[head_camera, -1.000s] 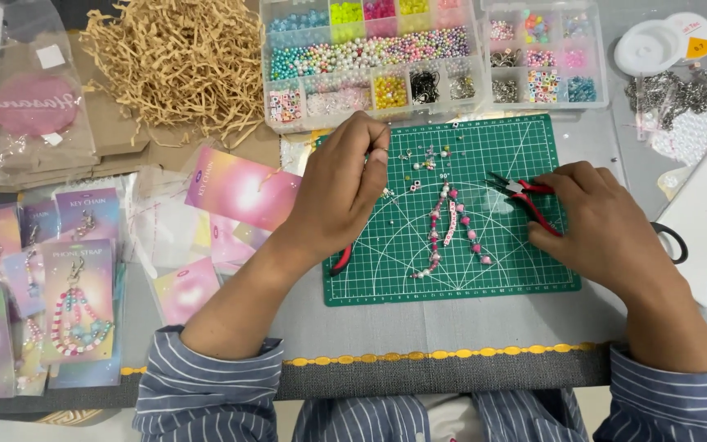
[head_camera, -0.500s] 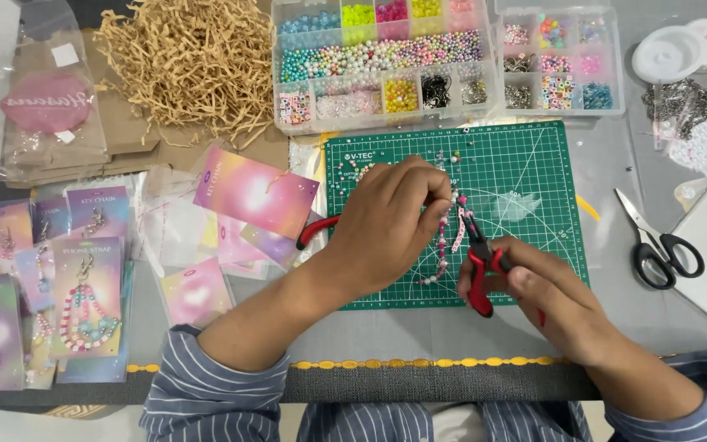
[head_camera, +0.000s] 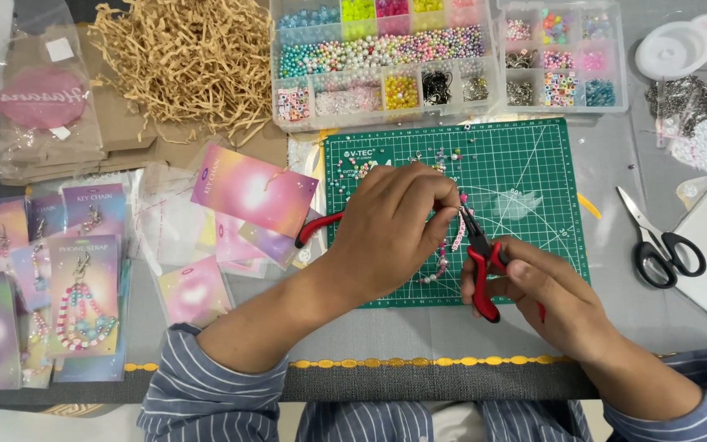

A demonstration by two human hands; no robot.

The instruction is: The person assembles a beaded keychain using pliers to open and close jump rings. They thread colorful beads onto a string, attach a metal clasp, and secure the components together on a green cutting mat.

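Mid-assembly of a beaded strand (head_camera: pixel 449 245) at the centre of the green cutting mat (head_camera: pixel 533 188), near the front edge of the tabletop (head_camera: pixel 419 331). Left hand (head_camera: pixel 394 229) curled shut, fingertips pinching the upper end of the strand just above the mat. Right hand (head_camera: pixel 546 299) closed around the red handles of a pair of pliers (head_camera: pixel 480 258), dark nose angled up and touching the strand right where the left fingertips pinch it. Whether a ring or clasp sits in the nose: too small to tell. Judged step: closing or fitting a small link at the strand's end. Next move likely calls for a steady pinch, a short squeeze of the handles, and no tug that would spill beads.

Counted: 1 mat, 1 strand in hand, 1 pair of pliers held plus 1 more red handle (head_camera: pixel 317 229) poking out from under the left hand. 2 clear bead boxes along the back edge, a large one (head_camera: pixel 382 61) and a smaller one (head_camera: pixel 562 53). 1 pair of black scissors (head_camera: pixel 660 241) right of the mat. 1 heap of paper shred (head_camera: pixel 177 57) at the back left. Several packaged bead charms (head_camera: pixel 79 286) at the left edge, overlapping too much to count.
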